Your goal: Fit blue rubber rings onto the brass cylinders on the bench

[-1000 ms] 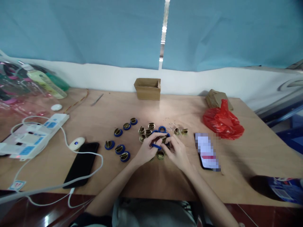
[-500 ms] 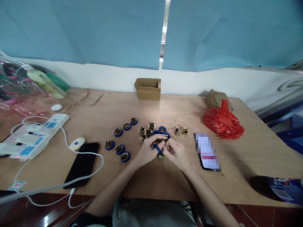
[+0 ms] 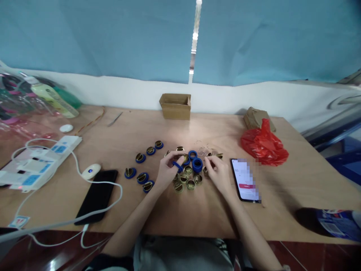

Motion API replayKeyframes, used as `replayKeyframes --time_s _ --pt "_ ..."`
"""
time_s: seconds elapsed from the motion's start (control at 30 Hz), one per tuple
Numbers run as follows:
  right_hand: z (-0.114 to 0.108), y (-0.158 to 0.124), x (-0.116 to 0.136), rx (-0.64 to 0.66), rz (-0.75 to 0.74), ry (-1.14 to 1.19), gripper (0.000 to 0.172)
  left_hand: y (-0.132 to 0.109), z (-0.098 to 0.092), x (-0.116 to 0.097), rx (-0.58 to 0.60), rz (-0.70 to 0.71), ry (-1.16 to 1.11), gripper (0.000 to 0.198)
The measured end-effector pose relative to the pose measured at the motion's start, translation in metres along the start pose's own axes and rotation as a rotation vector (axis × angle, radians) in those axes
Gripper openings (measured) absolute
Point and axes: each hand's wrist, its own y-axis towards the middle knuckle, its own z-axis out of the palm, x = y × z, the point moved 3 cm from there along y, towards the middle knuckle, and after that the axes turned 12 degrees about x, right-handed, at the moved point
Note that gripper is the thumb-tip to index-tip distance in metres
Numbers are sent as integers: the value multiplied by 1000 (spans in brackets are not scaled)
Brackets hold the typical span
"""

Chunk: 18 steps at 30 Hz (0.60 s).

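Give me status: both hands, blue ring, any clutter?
Left hand gripping blue ring. Right hand apart from it, grip unclear. Brass pieces clustered between hands.

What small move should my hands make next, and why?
Probably bring your right hand over to steady the tilted blue ring in your left hand: a gold-coloured piece shows close by it, and the pieces set out to the left each pair gold with blue. I can't tell whether your right hand holds anything.
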Motion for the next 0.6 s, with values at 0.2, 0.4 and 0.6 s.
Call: replayKeyframes --time_s 0.2,0.4,0.6 --pt "-3 28 -19 123 -25 -261 25 -1 4 5 25 8 36 27" --pt "-12 64 -31 156 145 -340 29 -7 6 4 58 181 431 44" --pt "-12 53 -23 110 49 -318 23 2 -22 -2 -70 355 885 33"
